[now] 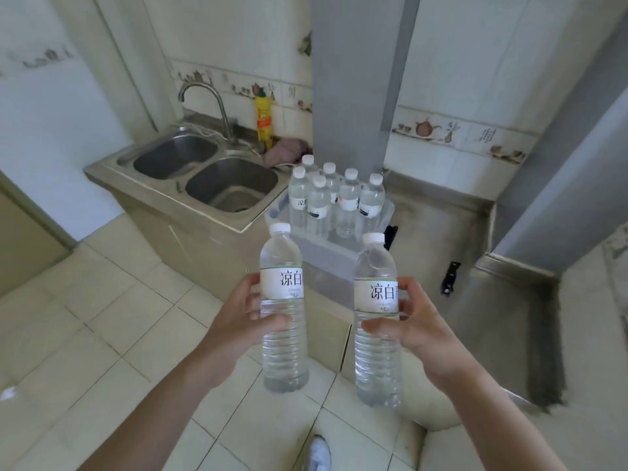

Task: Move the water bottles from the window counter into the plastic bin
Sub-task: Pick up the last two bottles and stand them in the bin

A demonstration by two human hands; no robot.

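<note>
My left hand point(238, 321) grips a clear water bottle point(283, 355) with a white cap and white label, held upright. A second, identical water bottle point(377, 362) stands upright in my right hand point(418, 328). Both are held in the air in front of me, above the tiled floor. Farther ahead sits a translucent plastic bin point(326, 253) on the steel counter. Several upright water bottles point(336, 198) stand inside it. The bin's lower front wall is partly hidden behind the two held bottles.
A steel double sink point(207, 175) with a tap point(204, 96) is at the left of the bin. A yellow detergent bottle point(264, 120) and a pink rag point(283, 151) lie behind. A grey pillar point(353, 79) rises behind the bin. The steel counter point(441, 232) runs to the right.
</note>
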